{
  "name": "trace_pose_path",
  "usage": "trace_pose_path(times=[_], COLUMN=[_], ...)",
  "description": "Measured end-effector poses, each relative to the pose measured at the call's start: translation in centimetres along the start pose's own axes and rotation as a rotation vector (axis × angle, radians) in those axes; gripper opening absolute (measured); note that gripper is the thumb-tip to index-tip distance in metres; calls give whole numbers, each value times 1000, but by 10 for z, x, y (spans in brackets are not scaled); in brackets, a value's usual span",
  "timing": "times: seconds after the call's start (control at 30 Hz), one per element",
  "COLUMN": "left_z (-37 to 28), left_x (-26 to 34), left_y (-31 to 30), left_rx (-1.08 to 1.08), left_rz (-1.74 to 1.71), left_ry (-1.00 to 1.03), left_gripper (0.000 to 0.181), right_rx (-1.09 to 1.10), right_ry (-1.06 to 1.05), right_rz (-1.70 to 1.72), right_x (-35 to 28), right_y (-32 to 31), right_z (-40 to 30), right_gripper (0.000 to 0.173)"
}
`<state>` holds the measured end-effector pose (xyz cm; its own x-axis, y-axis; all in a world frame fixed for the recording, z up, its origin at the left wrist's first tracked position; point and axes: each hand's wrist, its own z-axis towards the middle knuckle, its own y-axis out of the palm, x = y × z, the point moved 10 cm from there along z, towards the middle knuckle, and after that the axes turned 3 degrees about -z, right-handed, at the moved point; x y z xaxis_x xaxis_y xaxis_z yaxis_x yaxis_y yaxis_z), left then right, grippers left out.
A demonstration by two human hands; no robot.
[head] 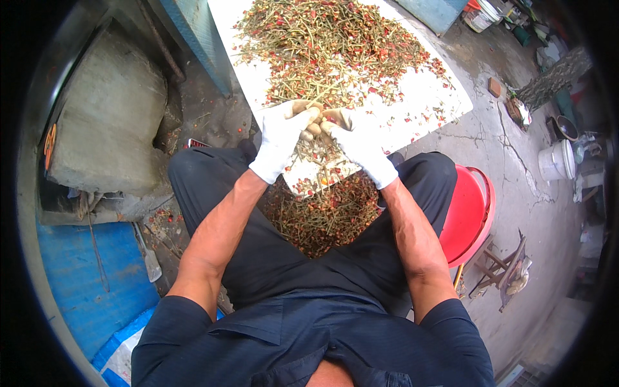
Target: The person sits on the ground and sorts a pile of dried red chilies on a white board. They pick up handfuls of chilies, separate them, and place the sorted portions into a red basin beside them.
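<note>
My left hand (290, 130), in a white glove with a tan palm side, is over the near part of a white board (411, 104). Its fingers are curled around dried stems; a pale stem (323, 95) juts out at the fingertips. Close beside it, my right hand (351, 138), gloved alike, pinches a small red piece (331, 119) that looks like chili pepper. Ahead of both hands spreads a heap of dry stems and red chili bits (333, 38). Below the board's near edge, between my knees, lies another pile of stems (329, 217).
A red plastic basin (462, 217) stands by my right knee. To the left are a large concrete-like block (109, 116) and a blue sheet (92, 256). A small wooden stool (500, 268), a white bucket (556, 160) and a tree trunk (553, 80) are on the right.
</note>
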<state>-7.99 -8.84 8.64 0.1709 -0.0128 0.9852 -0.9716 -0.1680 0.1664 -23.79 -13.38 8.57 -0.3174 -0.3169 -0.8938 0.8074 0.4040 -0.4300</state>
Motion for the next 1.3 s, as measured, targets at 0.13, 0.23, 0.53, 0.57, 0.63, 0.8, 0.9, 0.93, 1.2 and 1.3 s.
trace_pose_path(times=[0.13,0.23,0.53,0.57,0.63,0.8,0.9,0.93,1.2,1.3], left_z=[2,6,9,10,18,52,39,34,-18,-40], left_x=[-7,-20,-20,-18,-17,-4,0,-4,-53,-90], left_y=[1,1,4,6,-10,-80,-65,-58,28,47], left_rx=[11,-33,-24,-27,24,26,-65,-33,-517,-658], left_rz=[-70,-253,-378,-391,-474,-669,-529,-415,587,935], left_ry=[-30,-70,-64,-57,-38,36,-16,-69,-5,209], left_gripper=[24,22,25,25,24,28,29,30,26,34], right_rx=[-33,-42,-110,-119,-173,-182,-29,36,621,770], right_ry=[57,94,231,182,130,57,100,102,-74,-48], right_rz=[25,60,222,305,402,516,431,426,109,155], right_x=[7,1,0,16,16,5,-1,3,-24,3], right_y=[0,0,1,5,13,2,-39,-57,-212,-253], right_z=[0,0,-5,-1,-3,-7,-5,-5,-83,-132], right_gripper=[27,25,20,21,22,26,28,29,30,31])
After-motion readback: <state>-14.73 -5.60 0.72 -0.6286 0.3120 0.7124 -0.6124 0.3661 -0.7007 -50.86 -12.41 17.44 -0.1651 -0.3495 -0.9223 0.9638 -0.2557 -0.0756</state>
